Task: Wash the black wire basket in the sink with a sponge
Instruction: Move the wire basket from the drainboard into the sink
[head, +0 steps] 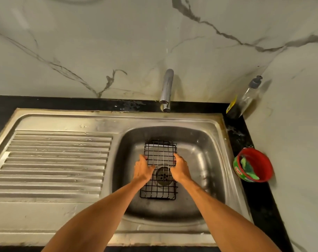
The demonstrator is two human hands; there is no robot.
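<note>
Basket (pixel 160 170) sits in the sink (pixel 205 160) over the drain (pixel 162 176), tap (pixel 167 88) behind, tub (pixel 253 164) right on the worktop (pixel 245 135).

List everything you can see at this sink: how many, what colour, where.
wire basket: one, black, in the sink over the drain
sink: one, steel, drainboard on its left
tap: one, chrome, behind the basin
bottle: one, clear, grey cap, back right corner
tub: one, red, countertop right of sink
sponge: one, green, inside the tub
countertop: one, black, around the sink
wall: white, grey-veined, behind and right
left hand: one, grips basket's left edge
right hand: one, grips basket's right edge
</note>
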